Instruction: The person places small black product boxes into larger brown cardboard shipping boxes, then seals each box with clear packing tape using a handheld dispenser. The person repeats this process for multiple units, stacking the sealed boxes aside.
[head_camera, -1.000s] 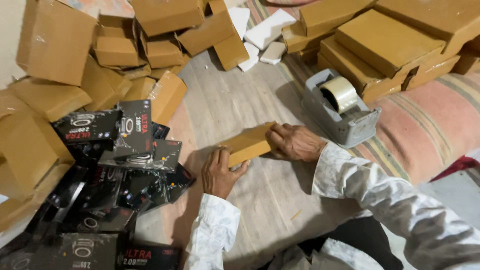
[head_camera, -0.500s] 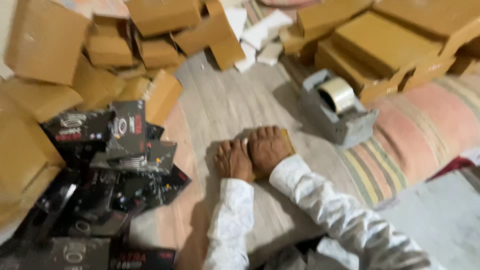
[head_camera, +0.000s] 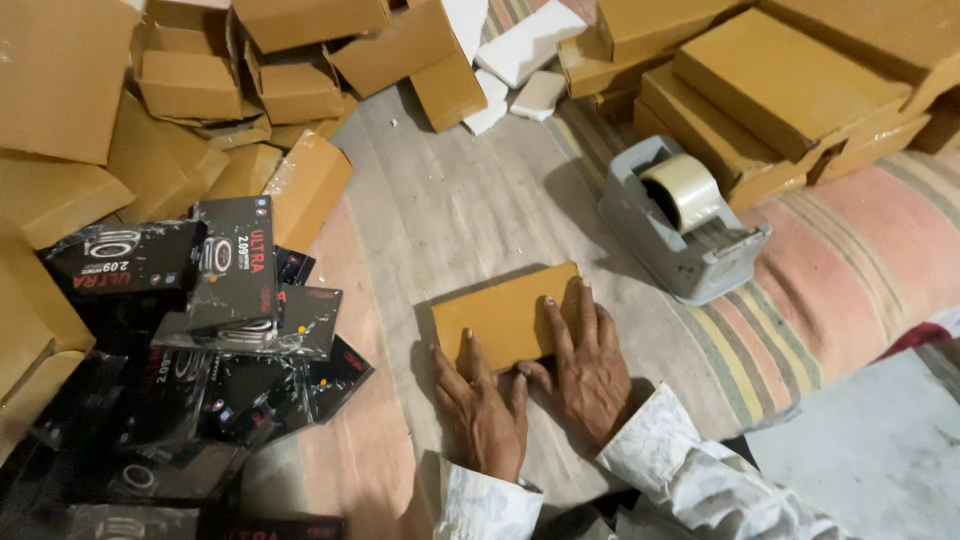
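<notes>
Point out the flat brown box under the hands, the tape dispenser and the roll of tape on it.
flat brown box (head_camera: 500, 315), head view, bare top face.
tape dispenser (head_camera: 640, 222), head view, grey side wall.
roll of tape (head_camera: 690, 188), head view, outer band.

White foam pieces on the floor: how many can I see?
3. One large white foam piece lies at the top centre, one small piece is below it, and one is beside the brown cardboard box. More may be hidden.

The right hand (head_camera: 590, 375) covers one corner of the flat brown cardboard box (head_camera: 505, 315), and the left hand (head_camera: 485, 410) hides a bit of its near edge. The shiny black wrapped boxes (head_camera: 200, 330) run off the bottom, maybe more below.
</notes>
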